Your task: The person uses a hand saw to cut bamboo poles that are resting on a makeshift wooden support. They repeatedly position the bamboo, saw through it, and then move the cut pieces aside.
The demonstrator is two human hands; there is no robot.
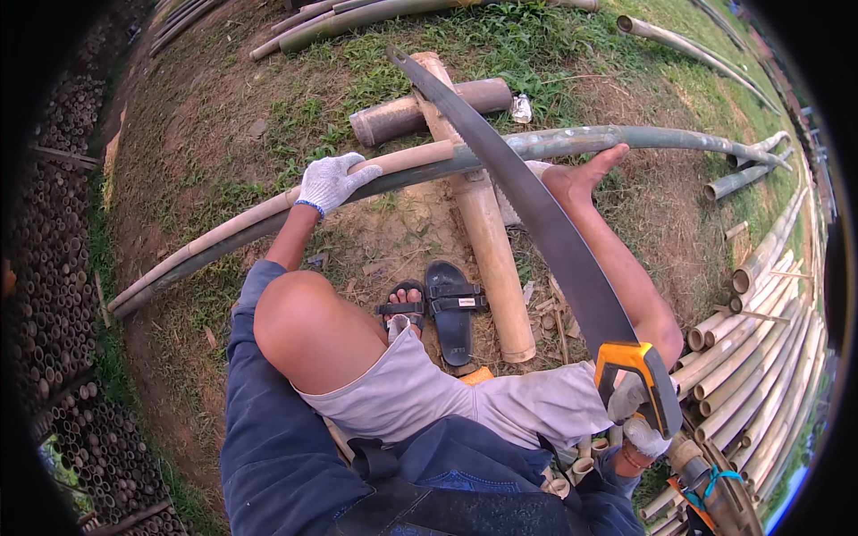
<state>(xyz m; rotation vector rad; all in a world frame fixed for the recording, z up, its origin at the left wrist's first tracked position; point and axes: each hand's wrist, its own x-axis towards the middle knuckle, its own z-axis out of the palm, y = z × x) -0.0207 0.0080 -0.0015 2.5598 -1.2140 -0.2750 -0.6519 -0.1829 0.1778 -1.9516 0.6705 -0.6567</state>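
Observation:
A long bamboo pole [554, 141] lies crosswise before me, green on the right, with a pale, smooth strip along its upper side on the left. My left hand [332, 182], in a white knit glove with a blue cuff edge, is closed round the pale part. At the lower right my gloved right hand [645, 436] grips the yellow and black handle of a handsaw [559, 228]. Its long dark blade slants up and left, passing over the pole in the picture; whether it touches cannot be told. My bare right foot [576, 179] presses against the pole's green part.
Under the pole runs a pale bamboo log [490, 259], lying across a thick brown bamboo piece [429, 112]. An unworn black sandal [450, 313] lies beside my sandalled left foot [407, 304]. Bamboo poles [760, 357] are heaped at right; stacked bamboo ends [67, 223] stand at left.

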